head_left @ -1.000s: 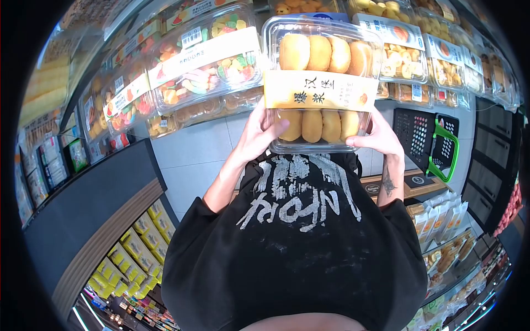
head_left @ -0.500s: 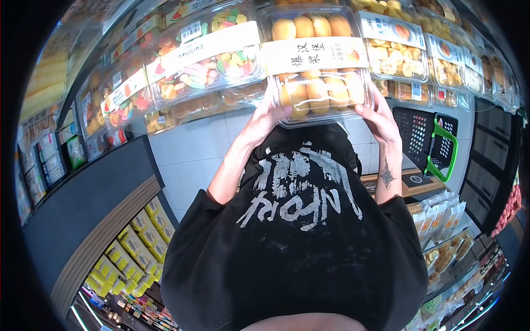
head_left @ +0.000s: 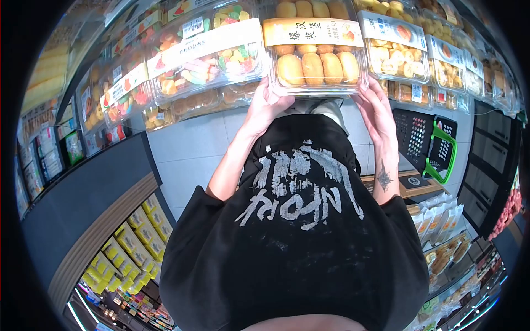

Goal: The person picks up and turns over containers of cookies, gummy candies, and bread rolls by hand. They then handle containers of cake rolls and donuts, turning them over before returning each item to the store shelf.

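A clear plastic box of round golden buns (head_left: 317,69) with a white-and-orange paper band lies among the packaged foods at the top of the view. My left hand (head_left: 268,107) is at its near left corner, thumb below the near edge, fingertips partly hidden by the box. At the near right corner, my right hand (head_left: 377,107) has its fingers against the side. Both hands hold the box between them. A box of colourful sweets (head_left: 204,55) is just left of it, and a box of small pale pastries (head_left: 392,47) just right.
A black basket with a green handle (head_left: 441,149) stands on the tiled floor (head_left: 190,135) at the right. Yellow packets (head_left: 130,245) fill a shelf at the lower left. Bagged goods (head_left: 439,218) stand at the lower right. A dark counter side (head_left: 105,187) runs along the left.
The bun box has moved away from my body and its near side now faces me more. My thumbs have come off its top to the near edge.
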Motion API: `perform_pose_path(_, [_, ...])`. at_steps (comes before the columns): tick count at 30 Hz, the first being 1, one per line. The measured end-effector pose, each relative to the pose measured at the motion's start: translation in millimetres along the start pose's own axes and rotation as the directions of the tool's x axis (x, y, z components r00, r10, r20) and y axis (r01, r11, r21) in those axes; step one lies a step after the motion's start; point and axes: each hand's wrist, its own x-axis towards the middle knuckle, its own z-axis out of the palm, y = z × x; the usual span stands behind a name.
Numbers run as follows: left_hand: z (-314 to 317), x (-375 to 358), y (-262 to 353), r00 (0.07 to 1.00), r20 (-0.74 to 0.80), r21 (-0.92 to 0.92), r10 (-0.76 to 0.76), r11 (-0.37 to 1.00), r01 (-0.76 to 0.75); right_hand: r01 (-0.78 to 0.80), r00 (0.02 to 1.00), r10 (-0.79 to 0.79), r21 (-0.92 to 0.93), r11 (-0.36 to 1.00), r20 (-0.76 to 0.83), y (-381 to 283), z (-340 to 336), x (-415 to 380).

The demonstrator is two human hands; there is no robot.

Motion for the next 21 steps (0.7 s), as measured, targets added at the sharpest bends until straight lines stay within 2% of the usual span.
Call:
perform_pose_path(2, [1,3,1,0.999,-0.052,0.062,-0.003,0.998,0.006,-0.011,1.0,0.011,0.026,1.0,0.007,13,-6,3])
perform_pose_path(8, [-3,4,-22,0.956,-0.294,0.103,-0.019,0.993,0.052,0.088,0.995,-0.092,-0.08,0.993,-0.039,17,9,7])
perform_pose_path(12, [4,13,-25,0.955,-0.298,0.081,-0.006,0.996,0.031,0.075,0.991,-0.076,-0.012,0.997,-0.113,21,20,13])
perform_pose_path(15, [8,19,-24,0.966,-0.258,0.135,-0.033,0.988,0.07,0.023,0.982,-0.024,-0.007,1.0,-0.186,20,25,17])
perform_pose_path(16, [10,22,-25,0.959,-0.273,0.166,-0.075,0.978,0.124,0.017,0.977,-0.02,-0.014,1.0,-0.214,20,25,20])
perform_pose_path(19, [15,24,-28,0.951,-0.28,0.083,-0.128,0.984,0.156,-0.032,0.976,0.029,-0.009,0.999,-0.218,20,19,25])
perform_pose_path(21, [21,24,-33,0.939,-0.314,-0.001,-0.14,0.989,0.147,-0.067,0.984,0.067,0.003,0.998,-0.167,14,16,22])
